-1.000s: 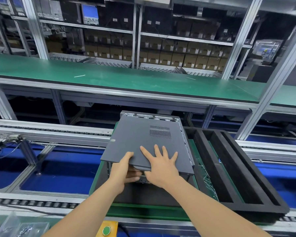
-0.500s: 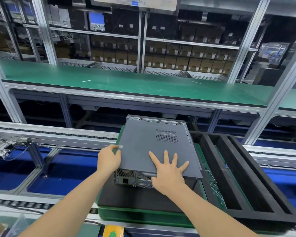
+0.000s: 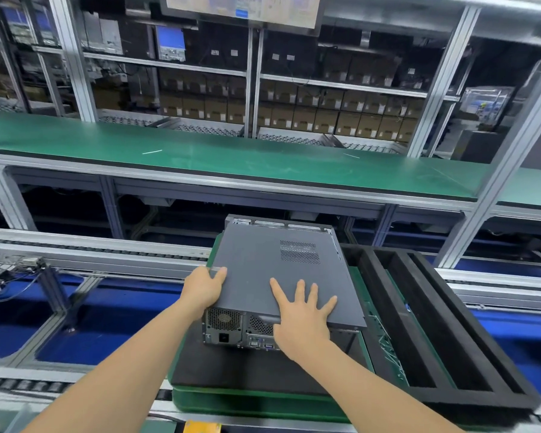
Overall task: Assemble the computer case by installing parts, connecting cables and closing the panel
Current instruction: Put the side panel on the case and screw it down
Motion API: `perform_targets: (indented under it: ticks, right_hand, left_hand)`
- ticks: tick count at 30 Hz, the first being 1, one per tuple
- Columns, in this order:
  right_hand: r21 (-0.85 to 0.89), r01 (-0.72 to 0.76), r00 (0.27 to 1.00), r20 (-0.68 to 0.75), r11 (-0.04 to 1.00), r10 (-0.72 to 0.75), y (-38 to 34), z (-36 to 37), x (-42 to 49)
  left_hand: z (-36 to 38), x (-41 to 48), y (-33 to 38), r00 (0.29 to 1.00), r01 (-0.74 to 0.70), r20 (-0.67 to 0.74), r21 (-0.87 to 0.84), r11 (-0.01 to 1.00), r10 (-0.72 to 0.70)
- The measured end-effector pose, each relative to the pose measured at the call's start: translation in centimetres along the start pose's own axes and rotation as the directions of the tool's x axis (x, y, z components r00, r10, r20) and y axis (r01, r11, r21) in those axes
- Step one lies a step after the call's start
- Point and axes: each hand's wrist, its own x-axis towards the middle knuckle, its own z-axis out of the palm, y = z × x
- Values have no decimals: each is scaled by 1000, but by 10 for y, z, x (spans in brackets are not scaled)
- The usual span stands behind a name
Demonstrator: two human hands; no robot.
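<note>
A dark grey computer case (image 3: 231,326) lies on its side on a black mat over a green pallet (image 3: 250,401), its rear ports and fan grille facing me. The grey side panel (image 3: 263,270) with a vent grid lies flat on top of it, its near right corner overhanging the case. My left hand (image 3: 203,287) holds the panel's left edge, thumb on top. My right hand (image 3: 303,314) presses flat on the near part of the panel with fingers spread.
A black foam tray (image 3: 444,332) with long slots sits on the pallet's right side. Roller conveyor rails (image 3: 91,254) run left and right over blue floor panels. A green workbench shelf (image 3: 231,160) crosses behind, with racks of boxes beyond.
The side panel has slid forward and settled flatter on the case. My left hand moved from under the panel's near edge to its left edge. My right hand stayed pressed on top.
</note>
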Motion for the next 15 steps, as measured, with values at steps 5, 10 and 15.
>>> perform_targets:
  ticks: [5,10,15]
  right_hand:
    - [-18,37,999,-5,999,-37,3,-2,1]
    - [6,40,997,-67,999,-40,-1,-4,-2]
    - [-8,51,996,-72,999,-52,-10,-7,-5]
  left_hand:
    - [0,3,3,997,-69,-26,75,995,72]
    - [-9,8,10,991,-131,-27,53,990,133]
    - [-18,11,2,992,-120,23,-22,993,121]
